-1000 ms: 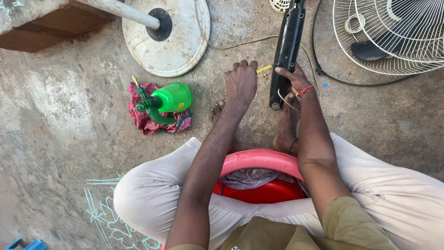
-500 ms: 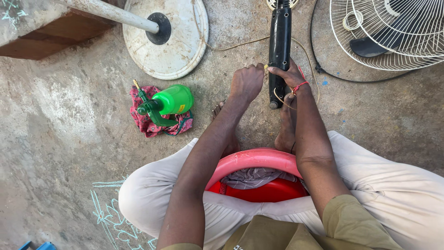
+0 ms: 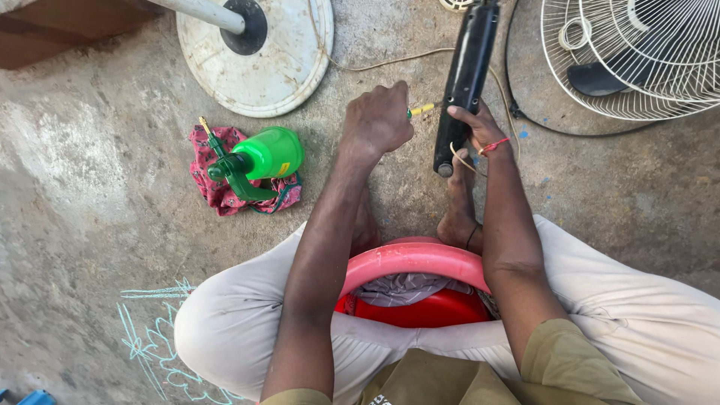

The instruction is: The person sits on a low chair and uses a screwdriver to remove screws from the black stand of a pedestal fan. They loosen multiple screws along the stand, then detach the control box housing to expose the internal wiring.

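Concrete floor (image 3: 90, 225), grey, stained and patchy. Green oil can (image 3: 259, 157) lying on its side on a crumpled pink patterned rag (image 3: 221, 191), its thin spout pointing up-left. Round white fan base (image 3: 259, 64), dirty, at top centre, with a white pole (image 3: 196, 10) running off to the upper left from a dark collar. Brown wooden piece (image 3: 52, 30) in the top-left corner. White wire fan guard (image 3: 637, 52) at top right, a dark blade showing inside it. Red plastic stool (image 3: 409, 289) at the lower middle, pink rim, grey cloth on it. Pale blue chalk marks (image 3: 154, 337) at lower left.
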